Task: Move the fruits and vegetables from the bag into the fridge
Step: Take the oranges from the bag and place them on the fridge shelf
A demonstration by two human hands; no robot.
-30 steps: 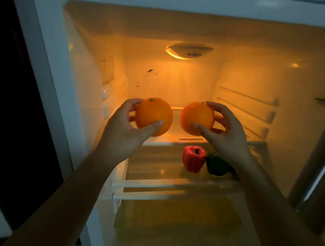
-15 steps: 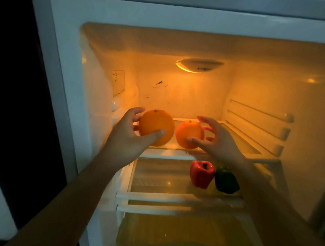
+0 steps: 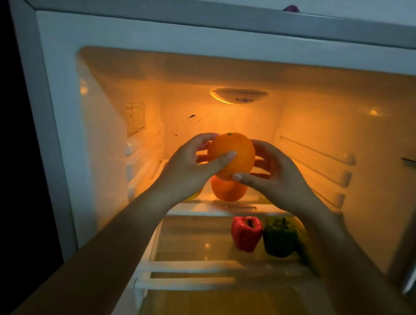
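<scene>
You hold a round orange fruit [image 3: 230,155] between both hands, left hand [image 3: 191,171] and right hand [image 3: 277,177] curled around its sides, above a second orange [image 3: 228,190] resting on the upper glass shelf [image 3: 223,208] of the lit white fridge [image 3: 59,99]. Below sit a red bell pepper [image 3: 246,232] and a green bell pepper [image 3: 280,236].

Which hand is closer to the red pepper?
Right. The right hand is up at the held orange, above and slightly right of the red pepper; the left hand is farther, up and left.
</scene>
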